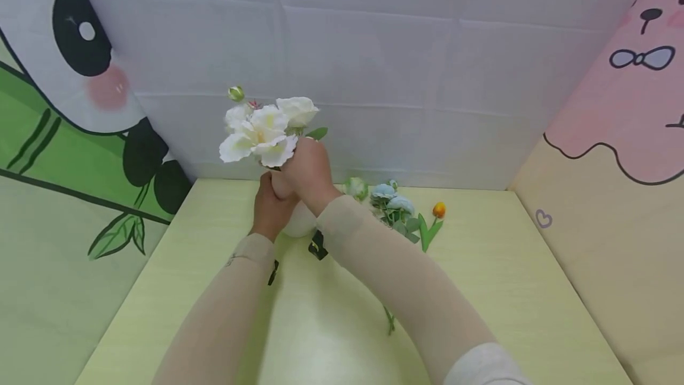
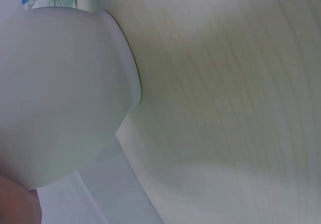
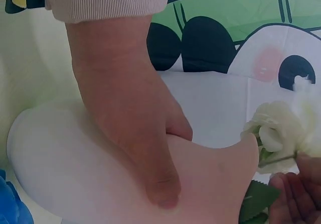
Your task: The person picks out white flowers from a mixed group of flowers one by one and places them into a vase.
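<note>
A smooth vase [image 3: 50,143], white below and pinkish towards its wavy rim, stands on the table. My left hand [image 1: 271,210] grips its neck, and in the right wrist view the thumb of that left hand [image 3: 125,103] lies across the front. Above the rim, my right hand [image 1: 311,168] pinches the stem of a white flower [image 3: 273,133]. White blooms [image 1: 262,132] with a green bud rise left of that hand in the head view. Green leaves [image 3: 256,204] show by the rim. Where the stems end is hidden.
On the table [image 1: 481,290], right of the vase, lie a greenish-white flower [image 1: 356,188], pale blue flowers [image 1: 398,204] with leaves and an orange tulip [image 1: 439,210]. Stem ends [image 1: 390,321] show beside the right sleeve. A pale cloth wall [image 1: 374,76] closes the back; printed panels flank both sides.
</note>
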A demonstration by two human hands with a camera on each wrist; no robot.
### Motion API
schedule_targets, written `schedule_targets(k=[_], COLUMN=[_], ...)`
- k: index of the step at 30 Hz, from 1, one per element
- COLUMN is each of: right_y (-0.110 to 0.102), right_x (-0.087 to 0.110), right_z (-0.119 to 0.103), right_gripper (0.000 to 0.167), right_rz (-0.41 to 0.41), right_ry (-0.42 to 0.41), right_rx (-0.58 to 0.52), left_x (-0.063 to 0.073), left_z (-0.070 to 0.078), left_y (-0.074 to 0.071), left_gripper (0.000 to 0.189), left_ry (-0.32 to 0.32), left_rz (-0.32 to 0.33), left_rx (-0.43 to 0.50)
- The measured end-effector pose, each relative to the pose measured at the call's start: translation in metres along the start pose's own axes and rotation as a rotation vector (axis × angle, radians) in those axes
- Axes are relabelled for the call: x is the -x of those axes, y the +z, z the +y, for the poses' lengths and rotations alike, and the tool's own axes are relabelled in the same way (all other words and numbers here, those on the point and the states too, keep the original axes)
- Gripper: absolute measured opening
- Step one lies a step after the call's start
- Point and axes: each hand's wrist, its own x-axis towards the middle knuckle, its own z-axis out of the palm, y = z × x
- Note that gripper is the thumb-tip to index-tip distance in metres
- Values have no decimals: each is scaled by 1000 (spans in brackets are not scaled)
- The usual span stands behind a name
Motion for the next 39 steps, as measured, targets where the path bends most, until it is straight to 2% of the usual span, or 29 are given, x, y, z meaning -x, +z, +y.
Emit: schedule_targets(k=[2, 3, 6, 8, 13, 17, 27, 33, 39], right_y=[-1, -3, -6, -9, -16, -20, -27, -34, -46], right_x=[2, 4, 8, 11, 18, 22, 34, 46, 58], right_z=[0, 0, 1, 2, 9, 14, 18, 23, 33], right_gripper=[7, 8, 31, 40, 44, 46, 34, 23, 17], right_rz=[-12, -17, -15, -25, -30, -34, -27, -10, 13], right_ry=[25, 45, 98, 127, 142, 145, 121, 99, 91], right_rx=[-11, -36, -128, -193, -282, -297, -386, -381, -374], left_x=[-1, -1, -2, -2, -2, -2, 0, 0, 0], left_z=[0, -1, -2, 0, 3, 2, 3, 5, 7], left_y=[1, 1, 2, 1, 1, 1, 3, 2, -8], left_gripper=[86, 87, 92, 92, 95, 98, 95, 98, 103], left_ry=[23, 34, 54, 45, 19, 23, 29, 37, -14], left_rz=[5, 5, 9, 7, -9, -12, -26, -24, -69], left_rx=[2, 3, 5, -1, -11, -5, 7, -1, -45])
